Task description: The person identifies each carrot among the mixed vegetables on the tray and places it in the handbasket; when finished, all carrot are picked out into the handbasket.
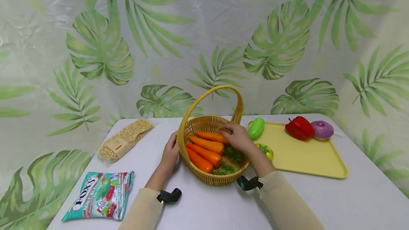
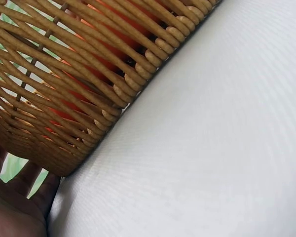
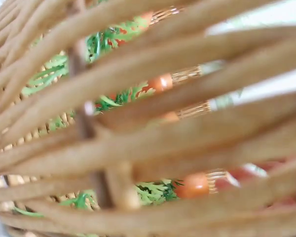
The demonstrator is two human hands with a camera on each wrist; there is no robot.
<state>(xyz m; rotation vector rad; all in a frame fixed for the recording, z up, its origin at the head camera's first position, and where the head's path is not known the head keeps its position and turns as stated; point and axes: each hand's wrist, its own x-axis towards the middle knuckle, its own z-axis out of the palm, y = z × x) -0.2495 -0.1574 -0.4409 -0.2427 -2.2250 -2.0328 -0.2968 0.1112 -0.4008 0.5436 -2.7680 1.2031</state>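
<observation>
A woven basket with a tall arched handle stands mid-table and holds several orange carrots with green leafy tops. My left hand rests against the basket's left outer side; in the left wrist view its spread fingers touch the wicker wall. Over the basket's right rim reaches my right hand, its fingers loosely bent beside the leafy end of the rearmost carrot. Whether they touch it is hard to see. Blurred wicker fills the right wrist view, with carrot ends and leaves showing through the gaps.
Right of the basket lies a yellow tray with a red bell pepper, a purple onion-like vegetable and a green vegetable. A yellow-green tomato sits near its left edge. Leftward are a grain bag and a candy bag.
</observation>
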